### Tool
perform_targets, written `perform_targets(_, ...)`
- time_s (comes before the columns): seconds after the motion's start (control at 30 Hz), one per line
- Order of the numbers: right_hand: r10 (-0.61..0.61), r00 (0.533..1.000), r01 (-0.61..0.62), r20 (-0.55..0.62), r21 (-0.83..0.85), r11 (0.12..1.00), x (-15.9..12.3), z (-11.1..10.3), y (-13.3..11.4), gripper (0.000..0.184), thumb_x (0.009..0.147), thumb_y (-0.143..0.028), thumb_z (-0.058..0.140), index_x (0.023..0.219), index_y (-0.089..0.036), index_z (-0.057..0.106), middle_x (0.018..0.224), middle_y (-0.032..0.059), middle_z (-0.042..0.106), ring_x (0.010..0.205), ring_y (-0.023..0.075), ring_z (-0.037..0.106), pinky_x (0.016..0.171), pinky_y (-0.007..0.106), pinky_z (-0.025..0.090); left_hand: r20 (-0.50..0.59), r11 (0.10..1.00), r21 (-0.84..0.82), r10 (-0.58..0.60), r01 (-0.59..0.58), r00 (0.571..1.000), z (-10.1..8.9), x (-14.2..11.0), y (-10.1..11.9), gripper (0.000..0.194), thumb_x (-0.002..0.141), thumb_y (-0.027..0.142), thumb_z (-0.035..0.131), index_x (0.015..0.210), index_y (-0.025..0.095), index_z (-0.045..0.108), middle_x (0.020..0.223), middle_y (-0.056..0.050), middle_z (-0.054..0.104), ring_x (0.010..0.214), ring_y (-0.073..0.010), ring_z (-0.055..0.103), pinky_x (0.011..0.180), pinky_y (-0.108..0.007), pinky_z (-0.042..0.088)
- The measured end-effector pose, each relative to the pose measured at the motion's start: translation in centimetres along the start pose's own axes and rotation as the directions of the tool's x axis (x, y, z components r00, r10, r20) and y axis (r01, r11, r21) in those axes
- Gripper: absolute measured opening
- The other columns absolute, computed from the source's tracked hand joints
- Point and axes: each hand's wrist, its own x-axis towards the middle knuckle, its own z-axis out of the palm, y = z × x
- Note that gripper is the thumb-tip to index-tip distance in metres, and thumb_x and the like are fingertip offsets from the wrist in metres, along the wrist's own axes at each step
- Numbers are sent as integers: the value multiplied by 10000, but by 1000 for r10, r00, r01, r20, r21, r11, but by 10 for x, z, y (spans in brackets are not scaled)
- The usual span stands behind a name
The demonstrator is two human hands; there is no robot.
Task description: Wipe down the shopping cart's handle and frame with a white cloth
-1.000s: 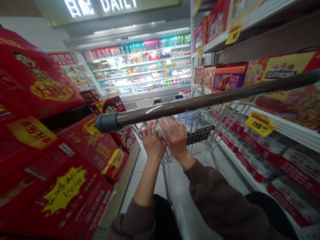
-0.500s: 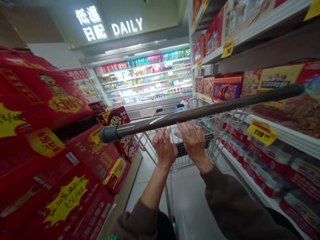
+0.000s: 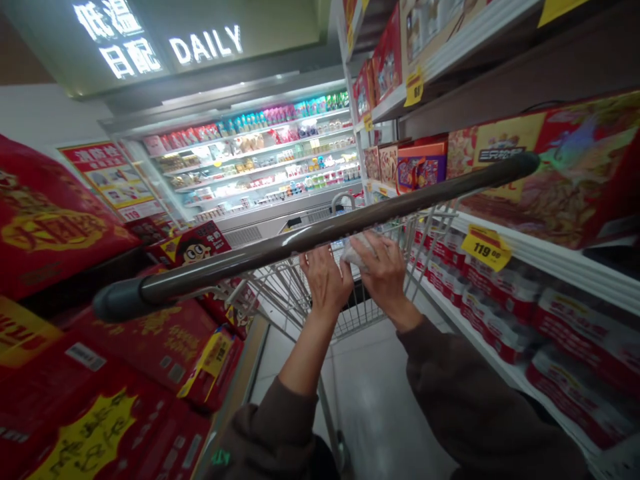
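Reaching past the cart handle (image 3: 320, 233), the left hand (image 3: 326, 283) and right hand (image 3: 384, 267) press a crumpled white plastic bag (image 3: 358, 252) between them with spread, unclenched fingers, holding it up over the wire cart basket (image 3: 300, 293)

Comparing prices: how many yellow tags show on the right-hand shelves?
4: the 119 tag on the lower edge, a tag and a smaller one farther along, another cut off top right. More may be hidden.
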Motion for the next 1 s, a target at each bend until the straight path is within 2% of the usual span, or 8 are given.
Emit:
perform_targets(0.2, 314, 940, -327, -134, -85, 941, 8, 0, 59, 480, 862, -174, 575, 1336, -243, 614, 1369, 94, 602, 1138, 303, 516, 979, 513, 466, 30, 998, -4, 64, -64, 997, 4, 2, -1, 385, 924, 254, 491, 1300, 182, 532, 1275, -132, 629, 1288, -286, 515, 1165, -506, 287)
perform_targets(0.27, 300, 946, -309, -121, -69, 948, 8, 3, 52, 493, 862, -162, 573, 1345, -254, 605, 1382, 80, 596, 1132, 289, 515, 977, 494, 470, 40, 998, 33, 52, -53, 998, 7, 5, 7, 396, 941, 278, 492, 1326, 212, 555, 1301, -118, 624, 1287, -295, 510, 1175, -527, 250)
perform_targets(0.4, 103, 994, -102, 34, -33, 994, 6, 3, 31, 512, 884, -147, 560, 1359, -337, 583, 1418, 13, 583, 1138, 255, 518, 971, 422, 469, 149, 987, 20, 155, -159, 977, 15, 15, 25, 431, 961, 266, 459, 1383, 240, 542, 1393, -87, 587, 1315, -281, 487, 1181, -498, 238)
perform_targets(0.5, 221, 975, -221, -4, -91, 971, 9, -2, 52, 478, 894, -170, 543, 1349, -305, 596, 1408, 39, 585, 1152, 265, 513, 986, 444, 462, 224, 982, 24, 175, -185, 959, 17, 24, 32, 440, 973, 282, 437, 1401, 245, 533, 1373, -85, 597, 1267, -277, 511, 1128, -465, 307)
perform_targets(0.57, 350, 933, -359, -86, -123, 925, 12, -4, 76, 459, 891, -198, 540, 1342, -259, 603, 1384, 75, 593, 1153, 279, 514, 989, 471, 463, 238, 989, 43, 129, -143, 963, 20, 30, 34, 441, 972, 318, 443, 1395, 245, 543, 1333, -103, 612, 1222, -293, 528, 1079, -477, 339)
perform_targets(0.63, 385, 915, -398, -124, -112, 910, 11, -4, 94, 460, 883, -209, 546, 1338, -237, 608, 1361, 94, 603, 1147, 285, 522, 986, 480, 467, 234, 997, 41, 54, -66, 971, 25, 36, 34, 416, 961, 354, 461, 1341, 245, 590, 1284, -120, 630, 1200, -312, 535, 1044, -499, 347)
perform_targets(0.8, 292, 955, -294, -44, -42, 955, -12, -2, 96, 484, 851, -146, 558, 1316, -264, 624, 1330, 84, 625, 1134, 265, 530, 985, 448, 470, 229, 989, -90, -93, 116, 969, 39, 45, 33, 300, 932, 293, 468, 1149, 278, 674, 1162, -88, 687, 1185, -294, 557, 1050, -516, 299)
perform_targets(1.0, 229, 972, -228, 42, -25, 973, -37, -17, 96, 467, 856, -156, 588, 1302, -292, 630, 1341, 47, 626, 1116, 261, 529, 962, 422, 485, 186, 981, -126, -124, 149, 975, 37, 40, 28, 313, 891, 219, 463, 1114, 296, 668, 1166, -59, 692, 1202, -263, 555, 1064, -491, 266)
